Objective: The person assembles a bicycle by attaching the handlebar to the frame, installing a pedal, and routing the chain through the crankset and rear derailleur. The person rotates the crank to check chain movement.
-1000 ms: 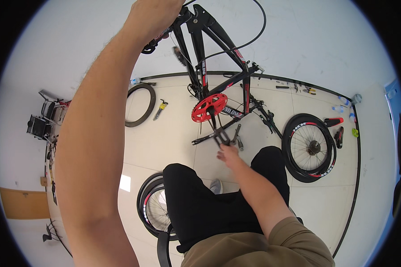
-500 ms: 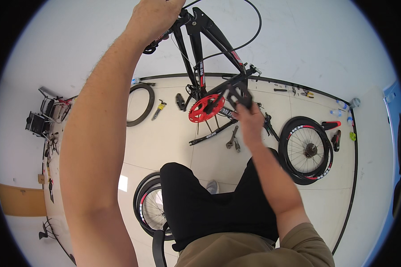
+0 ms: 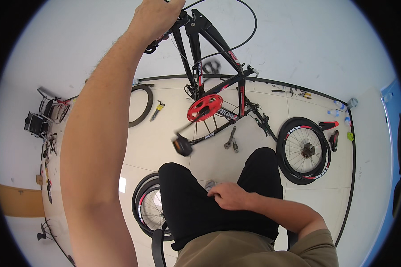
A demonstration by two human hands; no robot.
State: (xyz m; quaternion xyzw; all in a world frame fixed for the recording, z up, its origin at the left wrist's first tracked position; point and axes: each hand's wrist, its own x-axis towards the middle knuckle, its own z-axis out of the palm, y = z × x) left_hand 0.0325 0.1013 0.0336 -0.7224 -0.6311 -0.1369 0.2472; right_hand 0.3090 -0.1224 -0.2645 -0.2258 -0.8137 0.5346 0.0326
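Observation:
A black bicycle frame (image 3: 214, 35) stands tilted before me, and my left hand (image 3: 155, 18) is closed around its upper part. The hand covers what it grips, and the top of the view cuts it off. Low on the frame sits a red chainring (image 3: 205, 107). The near crank points down toward me, with a blurred black pedal (image 3: 182, 146) at its end. Behind the frame tubes shows the other pedal (image 3: 211, 66), also blurred. My right hand (image 3: 231, 196) is over my lap, fingers curled in and apparently holding nothing, away from the bicycle.
On the tiled floor lie an adjustable wrench (image 3: 230, 139), a yellow-and-black tool (image 3: 157, 110) and a loose tyre (image 3: 141, 104). Wheels with tyres rest at right (image 3: 304, 151) and beside my left leg (image 3: 149, 204). Bottles (image 3: 338, 109) and pliers (image 3: 305, 95) lie farther right.
My right hand has let go of the near pedal and drawn back to my lap. The crank has turned, so that pedal is now low left. My left hand keeps its hold.

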